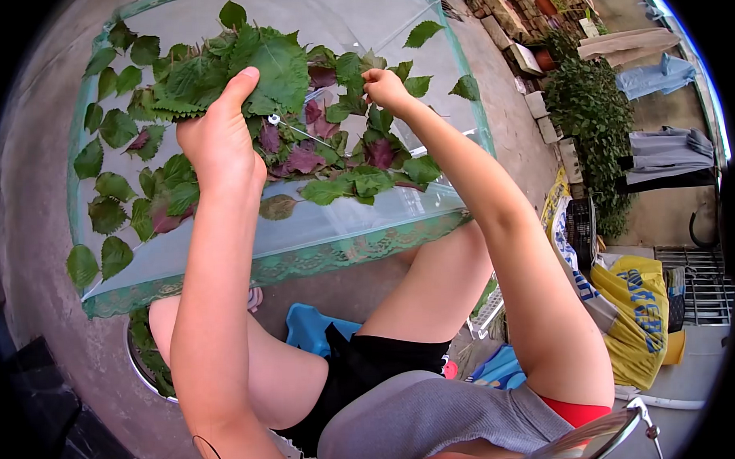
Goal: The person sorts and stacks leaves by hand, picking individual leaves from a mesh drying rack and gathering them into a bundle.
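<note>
My left hand [227,137] grips a thick stack of green, saw-edged perilla leaves [273,71], its thumb pressed on the top leaf. To the right, my right hand [385,90] has its fingertips pinched together at a perilla leaf [372,62] among the spread ones; exactly where it is pinched is too small to see. Green and purple loose leaves [304,159] lie on a pale mesh food cover [287,240] with a green lace border. A thin white rod with a round joint [274,119] shows between the leaves.
Below the mesh, a round container of leaves [149,358] stands by my left leg. A blue plastic stool [314,328] is between my legs. To the right are a yellow sack [634,317], a black basket [580,222], a leafy bush [586,125] and hanging clothes [668,150].
</note>
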{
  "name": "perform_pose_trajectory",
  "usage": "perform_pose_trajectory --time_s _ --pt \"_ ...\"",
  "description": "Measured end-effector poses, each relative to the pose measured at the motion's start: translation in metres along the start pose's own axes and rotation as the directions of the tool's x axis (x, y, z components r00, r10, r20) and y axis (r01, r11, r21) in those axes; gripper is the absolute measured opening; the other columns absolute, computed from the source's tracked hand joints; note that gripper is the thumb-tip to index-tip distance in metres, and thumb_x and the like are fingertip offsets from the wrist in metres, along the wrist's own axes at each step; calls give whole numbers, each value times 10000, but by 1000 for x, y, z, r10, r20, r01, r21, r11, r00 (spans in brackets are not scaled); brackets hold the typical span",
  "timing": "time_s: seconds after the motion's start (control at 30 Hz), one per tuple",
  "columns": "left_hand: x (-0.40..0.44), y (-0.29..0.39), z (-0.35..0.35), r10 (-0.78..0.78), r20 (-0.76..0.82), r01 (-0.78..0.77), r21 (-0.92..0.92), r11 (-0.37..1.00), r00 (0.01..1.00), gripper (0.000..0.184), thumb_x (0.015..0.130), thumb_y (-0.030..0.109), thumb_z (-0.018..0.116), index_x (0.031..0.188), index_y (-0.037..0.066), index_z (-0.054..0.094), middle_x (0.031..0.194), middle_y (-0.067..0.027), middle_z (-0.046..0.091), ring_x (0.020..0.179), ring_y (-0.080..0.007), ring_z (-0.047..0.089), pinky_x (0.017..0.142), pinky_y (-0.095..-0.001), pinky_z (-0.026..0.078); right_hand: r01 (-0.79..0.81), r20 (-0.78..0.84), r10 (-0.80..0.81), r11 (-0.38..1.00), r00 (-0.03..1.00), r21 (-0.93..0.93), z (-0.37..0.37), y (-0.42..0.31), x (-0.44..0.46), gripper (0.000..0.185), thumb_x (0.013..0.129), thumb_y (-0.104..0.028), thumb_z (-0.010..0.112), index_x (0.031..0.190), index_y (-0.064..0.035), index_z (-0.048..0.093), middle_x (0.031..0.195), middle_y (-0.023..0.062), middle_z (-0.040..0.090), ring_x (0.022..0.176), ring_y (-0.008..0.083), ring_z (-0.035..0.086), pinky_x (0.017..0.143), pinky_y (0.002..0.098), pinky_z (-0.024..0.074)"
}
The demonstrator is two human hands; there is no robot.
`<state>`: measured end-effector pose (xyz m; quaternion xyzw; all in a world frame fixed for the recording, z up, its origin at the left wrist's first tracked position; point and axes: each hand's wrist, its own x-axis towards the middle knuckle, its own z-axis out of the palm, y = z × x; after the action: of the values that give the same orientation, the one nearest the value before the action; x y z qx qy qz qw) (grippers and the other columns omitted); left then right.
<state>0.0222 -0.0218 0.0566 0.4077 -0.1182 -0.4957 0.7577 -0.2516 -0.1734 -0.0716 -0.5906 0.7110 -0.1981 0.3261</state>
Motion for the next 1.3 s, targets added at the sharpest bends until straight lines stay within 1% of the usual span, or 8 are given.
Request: perform_pose_trajectory --time_s 0.37,0.5,0.7,0.87,0.93,1.1,1.2,1.3 --pt "1 -2 1 9 35 -8 -32 999 999 241 723 -81 708 956 -48 651 974 -105 677 843 -173 656 789 -307 544 60 -211 -293 702 933 -709 -1 -18 -12 258 738 -103 629 991 -53 638 1064 142 631 1003 294 623 821 406 517" --pt "1 1 1 0 19 0 -17 1000 1000 245 721 -86 709 956 -50 649 973 -105 677 840 -173 656 785 -305 544 477 204 -455 638 867 -605 9 -21 -21 312 704 -106 646 1014 -147 655 1087 94 591 1028 310 585 843 426 502" --pt "3 -1 0 5 21 -4 -42 999 1000 248 718 -89 711 953 -50 646 973 -102 676 833 -173 652 774 -304 541 515 390 -383 316 838 -797 36 -8 -27 287 718 -84 637 961 -214 718 1121 54 579 1123 231 518 910 388 448" --pt "3 -1 -2 9 13 -9 -17 1000 1000 248 714 -86 715 949 -47 645 975 -101 675 840 -177 650 781 -309 537 505 211 -520 525 828 -685 33 -7 -23 203 753 -132 613 887 -199 751 1000 71 651 1036 263 582 878 391 479" --pt "3 0 -2 1 25 -1 -27 1000 1000 279 709 -70 731 972 -52 639 998 -110 666 866 -192 647 799 -321 540 324 32 -348 830 937 -455 28 -16 -23 209 766 -164 594 907 -161 747 916 120 691 931 303 640 837 403 512" --pt "-2 3 1 -21 25 22 -11 1000 999 315 701 -56 748 994 -55 632 1020 -117 656 892 -207 644 816 -331 543 196 -111 -269 878 957 -437 20 -29 -29 232 777 -181 579 937 -121 736 905 141 691 902 321 652 826 413 519" --pt "0 -1 0 -13 16 13 3 1000 1000 316 696 -55 751 990 -49 634 1022 -114 655 903 -205 640 817 -332 541 353 -150 -482 788 863 -504 25 -22 -25 262 777 -184 593 994 -110 721 990 135 670 959 322 633 860 407 507" --pt "-1 0 2 -4 16 4 -11 1000 1000 236 718 -76 716 943 -42 651 971 -92 678 850 -175 645 783 -312 525 406 66 -431 772 900 -490 36 -15 -26 333 748 -157 630 1072 -106 688 1128 127 617 1073 308 582 915 407 480"
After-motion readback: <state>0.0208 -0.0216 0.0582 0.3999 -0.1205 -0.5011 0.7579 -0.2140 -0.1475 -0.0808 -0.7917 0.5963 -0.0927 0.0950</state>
